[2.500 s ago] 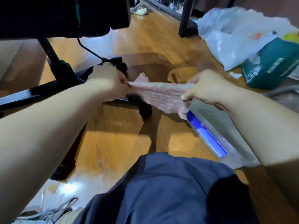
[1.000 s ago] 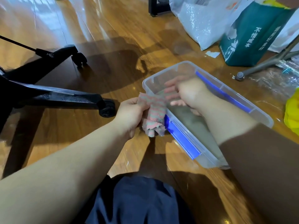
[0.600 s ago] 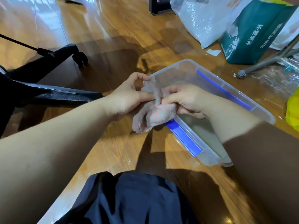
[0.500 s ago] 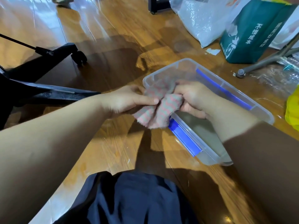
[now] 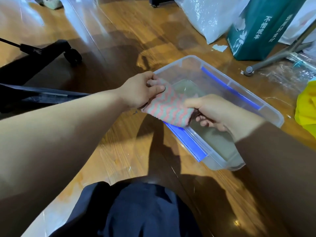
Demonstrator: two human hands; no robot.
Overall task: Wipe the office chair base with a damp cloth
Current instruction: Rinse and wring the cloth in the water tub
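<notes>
Pink-grey cloth [image 5: 168, 106] above near rim of clear tub [image 5: 222, 159] on floor [image 5: 119, 151]; left grip [image 5: 142, 90] pinches one end, right grip [image 5: 213, 111] other; chair base [image 5: 42, 53] leftward, apart.

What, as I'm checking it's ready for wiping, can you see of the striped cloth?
The cloth is soft, towel-like fabric with pink and grey-green zigzag stripes, folded into a thick pad. It is held over the near rim of the clear plastic tub of murky water. The left hand pinches its left end; the right hand has a grip on its right end. Its dampness cannot be told.
</notes>
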